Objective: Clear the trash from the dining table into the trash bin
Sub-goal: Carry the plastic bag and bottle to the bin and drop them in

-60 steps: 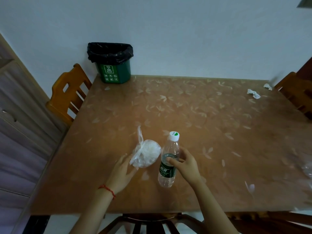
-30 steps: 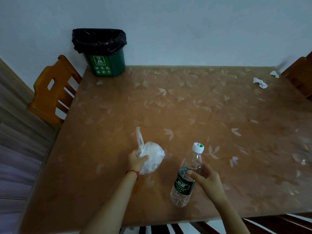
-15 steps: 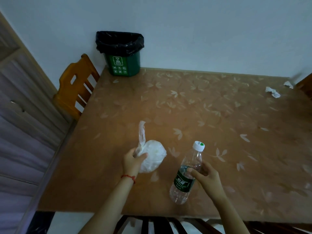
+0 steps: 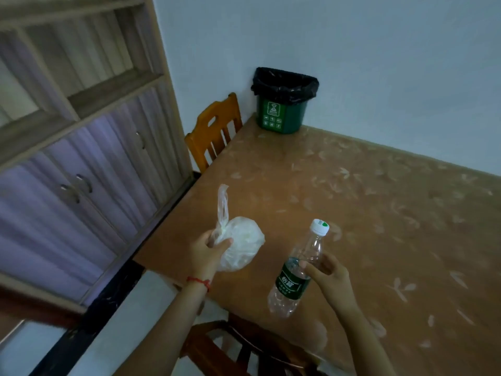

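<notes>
**Two pieces of trash in hand, bin at the far corner**

Both hands are carrying trash. The left hand (image 4: 207, 251) is pinching the knotted neck of a plastic bag (image 4: 240, 246), letting it hang free for dropping. The right hand (image 4: 329, 275) is wrapping its fingers round a tilted bottle (image 4: 298, 272). Both are hovering over the tabletop's (image 4: 379, 218) near-left corner. The trash bin (image 4: 283, 103) is standing at the far-left corner, with open tabletop between.
</notes>
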Available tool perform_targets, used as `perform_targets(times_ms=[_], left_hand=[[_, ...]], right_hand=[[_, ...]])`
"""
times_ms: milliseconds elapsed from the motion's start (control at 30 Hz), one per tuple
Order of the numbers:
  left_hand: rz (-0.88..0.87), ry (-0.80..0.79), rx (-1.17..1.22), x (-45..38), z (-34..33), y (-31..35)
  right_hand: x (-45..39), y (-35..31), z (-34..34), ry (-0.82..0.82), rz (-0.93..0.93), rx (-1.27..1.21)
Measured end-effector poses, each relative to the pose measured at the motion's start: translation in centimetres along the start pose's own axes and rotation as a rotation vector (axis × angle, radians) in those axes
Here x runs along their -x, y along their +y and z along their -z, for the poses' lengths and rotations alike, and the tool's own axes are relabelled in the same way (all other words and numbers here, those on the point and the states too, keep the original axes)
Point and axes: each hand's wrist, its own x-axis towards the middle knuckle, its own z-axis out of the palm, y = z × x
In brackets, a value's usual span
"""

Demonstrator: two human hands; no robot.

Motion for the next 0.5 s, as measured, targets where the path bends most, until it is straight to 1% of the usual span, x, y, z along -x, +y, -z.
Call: perform_targets(times_ms=[67, 233, 367, 500], left_hand=[[-0.001, 0.087, 0.007, 0.8, 2.4, -0.1], [-0.022, 0.242, 0.069, 3.1, 8.3, -1.0], [-0.05, 0.401, -0.004, 4.7, 13.2, -2.0], [-0.05, 0.583, 0.018, 6.5, 17.9, -2.8]], right_hand=[[-0.4, -0.4, -1.3, -0.069, 0.011, 0.004], [-0.9, -1.5, -5.7, -0.229, 0.029, 0.005], [-0.9, -2.8, -10.3, -0.341, 0.057, 0.025], [-0.5, -4.0, -15.4, -0.452, 0.089, 0.026]])
